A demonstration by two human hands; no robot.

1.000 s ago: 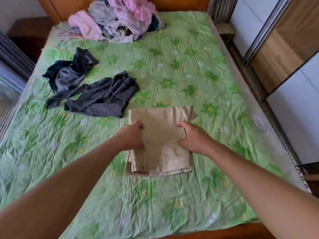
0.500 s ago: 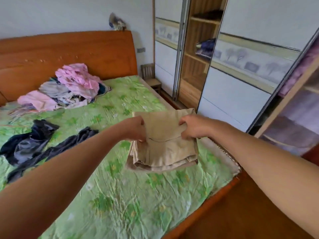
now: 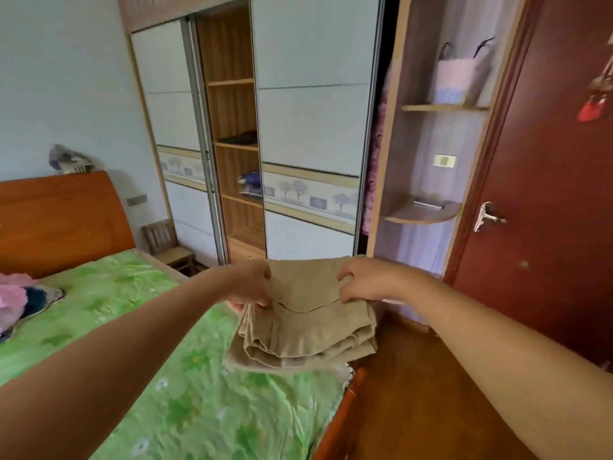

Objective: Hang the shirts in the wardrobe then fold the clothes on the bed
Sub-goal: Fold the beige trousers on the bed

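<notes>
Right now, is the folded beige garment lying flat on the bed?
No, the left hand and the right hand grip the folded beige garment at its sides, holding it up off the bed.

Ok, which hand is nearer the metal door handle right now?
Right. The right hand grips the folded beige garment on the side toward the door handle, below and left of it in view; the left hand grips the opposite side, farther away.
</notes>
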